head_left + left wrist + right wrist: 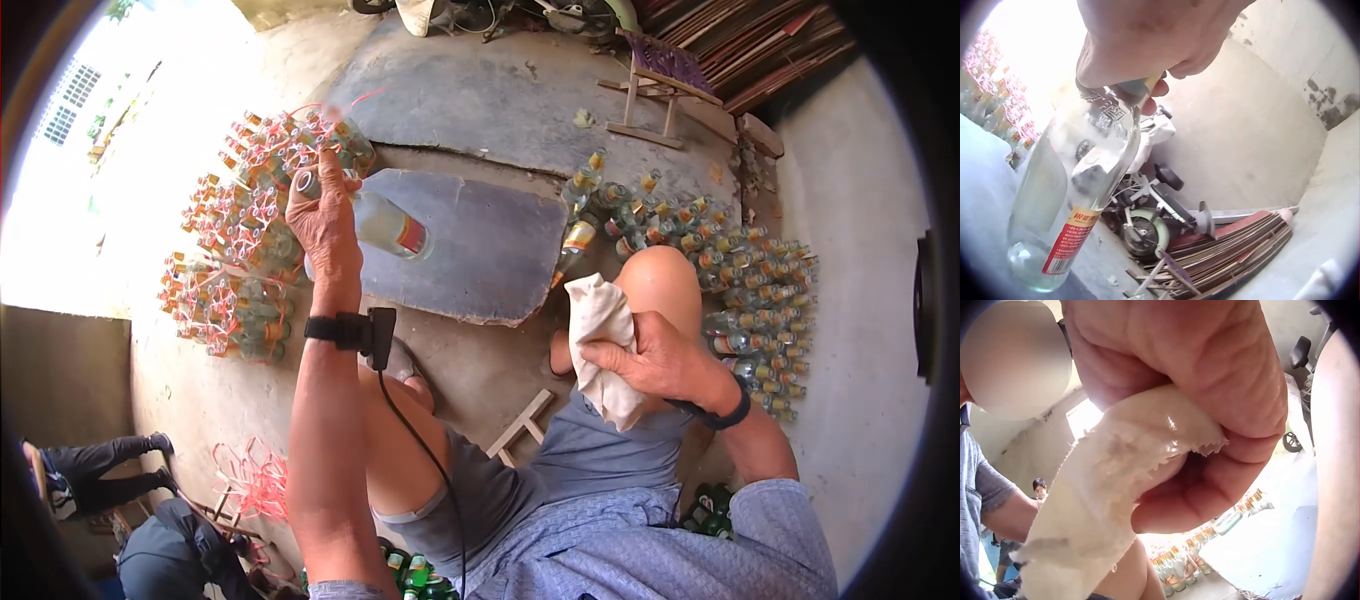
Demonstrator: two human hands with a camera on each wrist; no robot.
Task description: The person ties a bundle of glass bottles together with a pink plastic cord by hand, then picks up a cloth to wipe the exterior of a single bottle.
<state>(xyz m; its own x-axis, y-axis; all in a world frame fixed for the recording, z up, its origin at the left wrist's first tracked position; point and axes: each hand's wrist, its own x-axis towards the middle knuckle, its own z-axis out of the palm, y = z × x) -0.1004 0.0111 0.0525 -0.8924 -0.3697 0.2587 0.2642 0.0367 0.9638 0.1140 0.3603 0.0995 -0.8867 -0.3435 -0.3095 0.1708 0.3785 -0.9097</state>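
My left hand [327,222] grips a clear glass bottle [385,222] by its neck, tilted so that its base points right over the dark board [480,250]. The left wrist view shows the bottle's red and yellow label [1072,240] low on its side and raised lettering near the shoulder. In my right hand [665,360] a white cloth [605,350] is bunched, held over my right thigh; up close in the right wrist view the cloth [1091,487] has frayed edges and curves between thumb and fingers.
Bundles of bottles tied with pink string [240,230] stand at left. Loose bottles [740,260] fill the right side. Pink string [250,480] lies on the floor near another person [180,550]. Green bottles [415,572] sit behind my legs. A small wooden stool [660,90] stands far back.
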